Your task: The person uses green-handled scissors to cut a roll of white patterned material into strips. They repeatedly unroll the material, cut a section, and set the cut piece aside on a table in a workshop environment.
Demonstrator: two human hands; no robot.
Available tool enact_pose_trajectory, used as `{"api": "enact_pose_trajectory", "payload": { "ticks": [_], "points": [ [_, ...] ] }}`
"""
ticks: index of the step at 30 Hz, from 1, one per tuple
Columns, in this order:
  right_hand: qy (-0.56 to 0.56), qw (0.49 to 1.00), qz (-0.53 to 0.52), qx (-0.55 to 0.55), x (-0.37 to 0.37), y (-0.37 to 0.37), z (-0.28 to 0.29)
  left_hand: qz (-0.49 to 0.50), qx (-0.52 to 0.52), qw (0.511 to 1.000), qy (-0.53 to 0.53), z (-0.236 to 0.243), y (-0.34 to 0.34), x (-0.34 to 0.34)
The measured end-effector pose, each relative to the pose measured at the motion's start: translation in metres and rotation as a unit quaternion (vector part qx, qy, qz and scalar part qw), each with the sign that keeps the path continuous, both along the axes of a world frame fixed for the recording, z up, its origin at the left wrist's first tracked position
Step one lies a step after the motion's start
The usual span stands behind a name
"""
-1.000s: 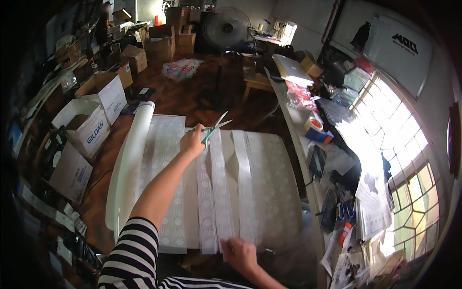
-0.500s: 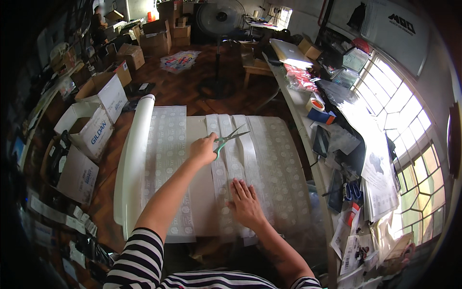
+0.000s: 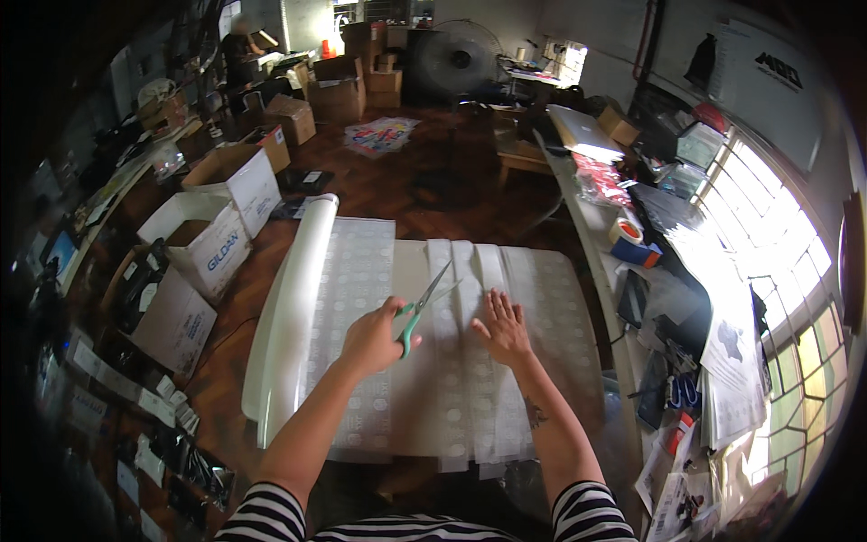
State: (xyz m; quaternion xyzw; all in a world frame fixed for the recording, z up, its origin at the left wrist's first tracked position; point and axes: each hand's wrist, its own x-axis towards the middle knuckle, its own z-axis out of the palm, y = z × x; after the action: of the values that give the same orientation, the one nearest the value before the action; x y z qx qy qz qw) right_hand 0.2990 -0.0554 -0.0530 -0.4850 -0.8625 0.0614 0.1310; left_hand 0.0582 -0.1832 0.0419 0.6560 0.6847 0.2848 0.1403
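Green-handled scissors point(image 3: 432, 287) are in my left hand point(image 3: 374, 340), their blades angled toward the upper right over pale paper strips. My right hand point(image 3: 503, 331) lies palm down on those strips point(image 3: 455, 411), fingers out straight and slightly apart. The strips and wider sheets point(image 3: 355, 266) carry faint repeated round and hexagonal prints. Several strips lie lengthwise, side by side and partly overlapping, on a beige board point(image 3: 411, 263). A long white roll point(image 3: 304, 294) lies along the board's left side, left of my left hand.
Open cartons point(image 3: 216, 248) stand on the left floor. A cluttered bench point(image 3: 578, 217) runs along the right, holding tape point(image 3: 625, 231), papers and a laptop. A standing fan point(image 3: 459, 60), stacked boxes point(image 3: 336, 96) and another person point(image 3: 238, 54) are farther back.
My right hand has come forward from the near edge and moved right along the strips, fingers now extended. My left hand, still holding the scissors, has dropped back toward me.
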Motion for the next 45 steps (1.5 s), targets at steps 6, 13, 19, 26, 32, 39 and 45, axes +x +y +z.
{"api": "enact_pose_trajectory", "payload": {
  "ticks": [6,13,19,26,32,39,45],
  "points": [
    [0.014,1.000,-0.006,-0.004,-0.005,0.000,-0.012,0.048,0.134,0.988,0.058,0.010,-0.113,-0.048],
    [0.025,0.999,-0.034,0.029,-0.002,0.001,-0.007,0.217,0.087,0.948,0.216,0.014,-0.192,-0.085],
    [0.265,0.949,-0.070,-0.154,-0.047,-0.108,0.059,0.250,0.136,0.935,0.210,0.006,-0.237,-0.089],
    [0.402,0.631,-0.111,-0.654,-0.075,-0.299,0.006,-0.071,-0.117,0.981,-0.140,-0.053,-0.314,-0.028],
    [0.544,0.512,-0.167,-0.643,-0.083,-0.290,-0.015,-0.061,-0.309,0.910,-0.271,-0.127,-0.339,0.006],
    [0.565,0.510,-0.166,-0.627,-0.085,-0.284,-0.020,-0.005,-0.250,0.933,-0.261,-0.097,-0.289,0.035],
    [0.571,0.526,-0.149,-0.613,-0.095,-0.285,-0.018,-0.015,-0.237,0.881,-0.409,-0.112,-0.281,0.030]
  ]
}}
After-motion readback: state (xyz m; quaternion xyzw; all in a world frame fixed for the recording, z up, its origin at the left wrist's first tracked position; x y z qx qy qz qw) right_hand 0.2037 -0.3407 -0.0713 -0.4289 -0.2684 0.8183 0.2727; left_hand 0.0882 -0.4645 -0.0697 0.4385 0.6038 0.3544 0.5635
